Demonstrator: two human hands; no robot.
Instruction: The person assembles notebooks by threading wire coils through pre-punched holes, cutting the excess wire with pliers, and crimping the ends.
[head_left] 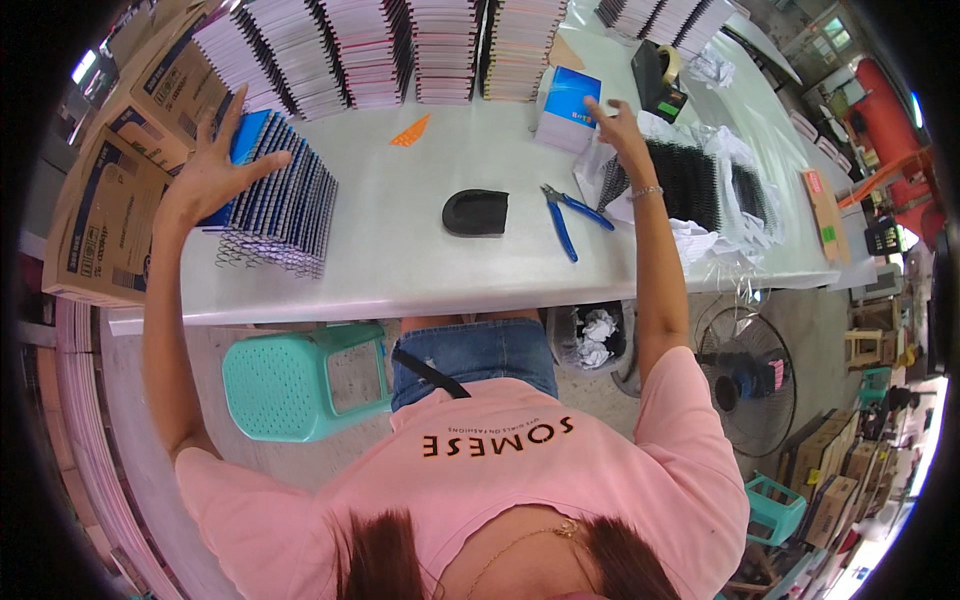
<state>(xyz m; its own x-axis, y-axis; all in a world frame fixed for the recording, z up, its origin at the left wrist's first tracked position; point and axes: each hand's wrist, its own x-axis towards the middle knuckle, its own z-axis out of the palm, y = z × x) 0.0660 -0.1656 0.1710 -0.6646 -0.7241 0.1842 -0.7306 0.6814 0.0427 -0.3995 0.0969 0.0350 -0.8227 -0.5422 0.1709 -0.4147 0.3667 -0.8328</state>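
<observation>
My left hand [218,170] lies with its fingers spread on a tall stack of blue-covered, wire-bound notebooks [285,190]; loose wire ends stick out at the near side. My right hand [622,135] is at the right edge of a small block of paper sheets with a blue cover [570,105]. Its fingers are apart, and the fingertips seem to touch the cover's edge. Between the hands lie blue-handled cutting pliers [568,220] with the jaws pointing away, and a black rounded pad-like piece [475,213].
Several stacks of bound notebooks [370,55] line the far side. An orange triangular piece [410,132] lies before them. Black binding coils [685,185] in white wrapping and a tape dispenser [655,85] are at right. Cartons [105,220] stand left; a green stool [275,385] is below.
</observation>
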